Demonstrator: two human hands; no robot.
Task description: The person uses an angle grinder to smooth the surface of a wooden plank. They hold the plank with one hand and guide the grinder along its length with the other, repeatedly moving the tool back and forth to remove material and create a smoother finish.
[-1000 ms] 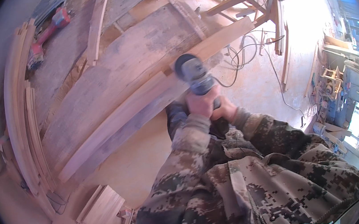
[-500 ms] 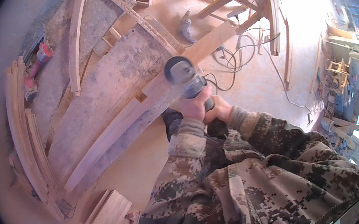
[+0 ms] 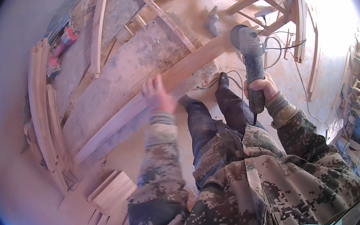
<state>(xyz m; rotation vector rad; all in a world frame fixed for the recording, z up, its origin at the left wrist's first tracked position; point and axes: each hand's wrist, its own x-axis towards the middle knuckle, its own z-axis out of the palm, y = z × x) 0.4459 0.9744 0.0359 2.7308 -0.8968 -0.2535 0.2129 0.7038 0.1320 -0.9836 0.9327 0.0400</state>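
Angle grinder (image 3: 248, 54) isn't two-handed anymore, it's lifted off the long curved board (image 3: 151, 99) and held up at 1 o'clock by the right hand (image 3: 261, 90) clamped round its handle, while the left hand (image 3: 156, 94) has let go and now lies open-fingered on the board at 11, so I'd guess they're feeling the sanded surface.

left hand (image 3: 156, 94) open, fingers spread, right hand (image 3: 263, 89) clenched, arm bent
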